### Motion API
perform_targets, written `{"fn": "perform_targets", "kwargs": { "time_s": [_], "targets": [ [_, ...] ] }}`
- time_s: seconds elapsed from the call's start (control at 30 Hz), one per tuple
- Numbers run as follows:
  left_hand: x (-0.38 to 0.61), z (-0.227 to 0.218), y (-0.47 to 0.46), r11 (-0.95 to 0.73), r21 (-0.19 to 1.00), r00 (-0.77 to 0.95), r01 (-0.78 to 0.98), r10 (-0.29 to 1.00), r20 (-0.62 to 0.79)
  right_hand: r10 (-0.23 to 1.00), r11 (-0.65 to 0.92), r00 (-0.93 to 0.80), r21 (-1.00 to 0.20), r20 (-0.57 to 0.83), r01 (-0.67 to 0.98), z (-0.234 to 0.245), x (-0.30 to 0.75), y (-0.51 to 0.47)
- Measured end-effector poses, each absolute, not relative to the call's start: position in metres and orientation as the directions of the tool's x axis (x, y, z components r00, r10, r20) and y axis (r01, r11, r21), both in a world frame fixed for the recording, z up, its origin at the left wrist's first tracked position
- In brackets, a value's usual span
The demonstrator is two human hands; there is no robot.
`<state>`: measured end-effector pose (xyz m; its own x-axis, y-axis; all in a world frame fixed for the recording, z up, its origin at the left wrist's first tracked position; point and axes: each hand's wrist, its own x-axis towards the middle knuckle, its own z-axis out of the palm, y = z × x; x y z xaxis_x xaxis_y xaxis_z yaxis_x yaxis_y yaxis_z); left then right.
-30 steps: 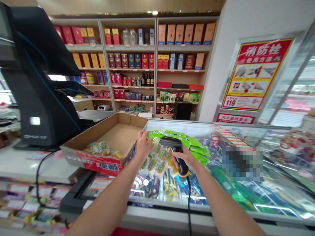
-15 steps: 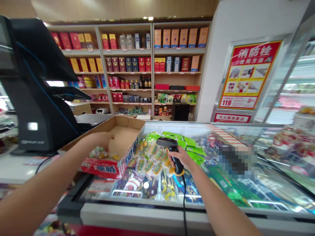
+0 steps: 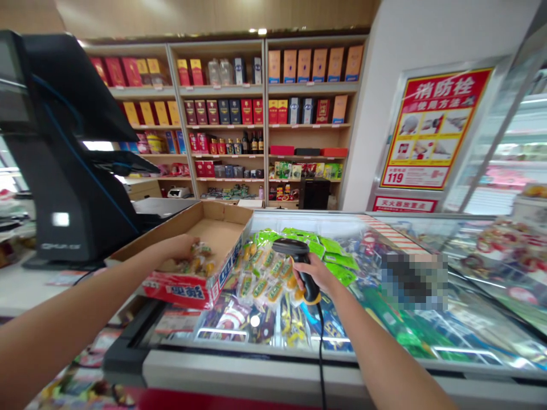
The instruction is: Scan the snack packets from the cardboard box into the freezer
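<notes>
Head view, sole camera: an open cardboard box [image 3: 182, 291] is being carried at the left end of the glass-topped freezer [image 3: 213, 367], its left side lying toward the counter [image 3: 21, 296]. Whether it is also being supported there cannot be told.

Change being noted: the left hand [image 3: 184, 248] is no longer being held beyond the box's right wall, as one second ago; it is now being kept inside the box, near the front wall. Against half a second ago, the boxed packets [image 3: 203, 263] are being seen bunched more toward the right wall, just beside the fingers. The fingertips are being hidden, so whether a packet is being gripped cannot be told.

Little change is being found in the right hand [image 3: 317, 274]. The scanner [image 3: 301, 253] is being held in it, fingers wrapped around the handle, above the right side of the laid-out packets [image 3: 260, 287]. These are lying on the freezer's glass, just right of the box; green packs [image 3: 337, 259] are showing behind them. A cable [image 3: 321, 353] is hanging across the freezer's front edge.

Judgement: handling is being shifted from the laid-out packets to the boxed ones, the scanner apparently being kept in readiness meanwhile.
</notes>
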<state>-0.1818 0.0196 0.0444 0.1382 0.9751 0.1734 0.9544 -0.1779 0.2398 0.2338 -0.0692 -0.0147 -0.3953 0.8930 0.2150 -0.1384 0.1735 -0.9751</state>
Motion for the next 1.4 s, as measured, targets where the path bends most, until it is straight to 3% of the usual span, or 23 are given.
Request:
{"fn": "perform_targets", "kwargs": {
  "time_s": [0.13,0.37,0.43,0.53,0.63,0.73,0.83,1.0,1.17,1.4],
  "targets": [
    [-0.164,0.060,0.020,-0.070,0.215,0.056,0.974,0.996,0.073,0.889,0.176,-0.400,-0.973,0.223,-0.151,-0.016,0.235,-0.068],
    [-0.120,0.091,-0.005,-0.092,0.607,-0.141,0.789,0.935,0.326,0.897,0.162,-0.394,-0.978,0.202,-0.134,-0.015,0.234,-0.068],
    [-0.092,0.091,-0.020,-0.182,0.781,-0.157,0.597,0.929,0.336,0.899,0.152,-0.392,-0.979,0.194,-0.137,-0.015,0.234,-0.067],
    [-0.044,0.079,-0.042,-0.227,0.971,-0.073,0.070,0.970,0.232,0.900,0.146,-0.390,-0.978,0.193,-0.148,-0.014,0.234,-0.066],
    [-0.002,0.056,-0.051,-0.149,0.947,0.041,-0.284,0.985,0.167,0.898,0.150,-0.390,-0.975,0.204,-0.165,-0.016,0.236,-0.064],
    [0.023,0.031,-0.044,-0.136,0.897,0.061,-0.420,0.982,0.177,0.896,0.165,-0.385,-0.970,0.222,-0.176,-0.016,0.238,-0.064],
    [0.030,0.010,-0.029,-0.266,0.875,-0.010,-0.404,0.958,0.286,0.899,0.175,-0.371,-0.967,0.234,-0.186,-0.014,0.238,-0.065],
    [0.018,-0.008,-0.013,-0.449,0.872,-0.011,-0.195,0.890,0.456,0.895,0.188,-0.371,-0.963,0.249,-0.194,-0.009,0.236,-0.071],
    [0.017,-0.013,-0.014,-0.514,0.855,0.064,-0.070,0.853,0.518,0.888,0.175,-0.388,-0.961,0.248,-0.213,-0.005,0.234,-0.077],
    [0.019,-0.016,-0.019,-0.589,0.791,-0.025,0.167,0.799,0.601,0.892,0.175,-0.380,-0.963,0.243,-0.205,-0.004,0.232,-0.082]
  ]
}}
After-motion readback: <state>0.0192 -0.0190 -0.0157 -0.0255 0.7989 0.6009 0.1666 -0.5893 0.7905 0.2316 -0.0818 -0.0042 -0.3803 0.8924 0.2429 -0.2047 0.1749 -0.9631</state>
